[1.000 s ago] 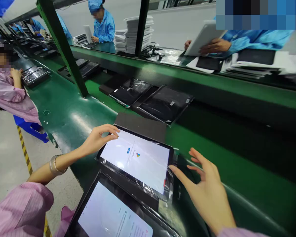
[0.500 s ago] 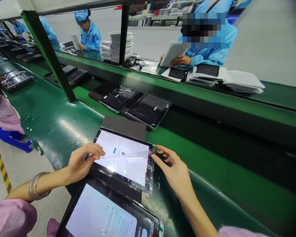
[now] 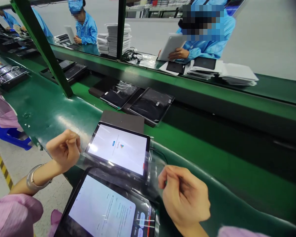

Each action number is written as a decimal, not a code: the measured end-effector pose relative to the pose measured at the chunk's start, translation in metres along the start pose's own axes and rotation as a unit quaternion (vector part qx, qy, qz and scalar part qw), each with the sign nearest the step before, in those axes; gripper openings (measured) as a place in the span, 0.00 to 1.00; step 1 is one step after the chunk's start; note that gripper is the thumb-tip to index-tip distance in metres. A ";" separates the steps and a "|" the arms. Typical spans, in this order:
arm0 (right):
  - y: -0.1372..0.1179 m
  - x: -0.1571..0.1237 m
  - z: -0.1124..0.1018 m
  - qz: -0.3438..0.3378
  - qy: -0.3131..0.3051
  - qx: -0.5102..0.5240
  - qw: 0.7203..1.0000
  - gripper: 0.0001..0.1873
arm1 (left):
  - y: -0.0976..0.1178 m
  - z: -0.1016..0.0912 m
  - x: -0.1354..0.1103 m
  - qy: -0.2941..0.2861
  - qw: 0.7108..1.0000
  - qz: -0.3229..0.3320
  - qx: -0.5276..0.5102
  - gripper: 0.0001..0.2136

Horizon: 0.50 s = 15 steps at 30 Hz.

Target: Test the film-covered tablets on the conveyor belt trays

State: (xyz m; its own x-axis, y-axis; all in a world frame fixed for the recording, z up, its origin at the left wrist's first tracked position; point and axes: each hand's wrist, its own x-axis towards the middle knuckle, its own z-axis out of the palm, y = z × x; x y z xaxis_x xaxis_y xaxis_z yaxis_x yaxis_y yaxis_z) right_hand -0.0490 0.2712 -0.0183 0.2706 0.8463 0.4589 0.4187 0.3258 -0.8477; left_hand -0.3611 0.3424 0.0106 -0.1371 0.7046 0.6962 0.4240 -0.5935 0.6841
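Observation:
A tablet (image 3: 120, 148) with a lit white screen and a small coloured triangle logo lies flat in front of me. Across its near edge stretches a clear plastic sleeve (image 3: 154, 171), its outline partly lost in glare. My left hand (image 3: 64, 148) is closed in a pinch left of the tablet, on the sleeve's left side. On the right, my right hand (image 3: 185, 197) is likewise curled, pinching the sleeve's other side. Nearer to me lies a second lit tablet (image 3: 101, 207) in clear wrap, showing text and blue buttons.
Behind the tablet sits a dark box (image 3: 123, 121). Two wrapped dark tablets (image 3: 151, 104) lie farther back on the green bench (image 3: 212, 158). A slanted green post (image 3: 43, 49) rises at left. Co-workers in blue (image 3: 86, 28) sit across; a pink sleeve (image 3: 2, 108) shows at left.
Both hands have drawn away from the tablet's sides toward me, and their fingers have closed. Clear plastic is now pulled over the tablet's near edge. The view has shifted slightly.

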 end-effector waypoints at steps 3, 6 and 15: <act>0.007 0.007 0.015 -0.007 0.016 0.018 1.000 0.06 | -0.007 0.006 0.011 -0.053 0.997 -0.031 0.039 0.11; 0.022 0.010 0.028 0.025 0.002 0.012 1.000 0.04 | -0.025 0.019 0.011 -0.081 0.994 -0.061 0.045 0.02; -0.001 0.001 0.007 0.103 -0.018 0.070 0.992 0.08 | -0.014 0.023 0.002 -0.096 0.985 -0.129 -0.062 0.03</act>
State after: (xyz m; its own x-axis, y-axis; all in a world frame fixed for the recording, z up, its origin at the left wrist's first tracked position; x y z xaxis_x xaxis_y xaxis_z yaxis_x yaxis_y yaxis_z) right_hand -0.0549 0.2743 -0.0185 0.3065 0.9146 0.2638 0.2314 0.1972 -0.9527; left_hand -0.3469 0.3606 -0.0022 -0.0487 0.8917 0.4500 0.2836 -0.4196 0.8622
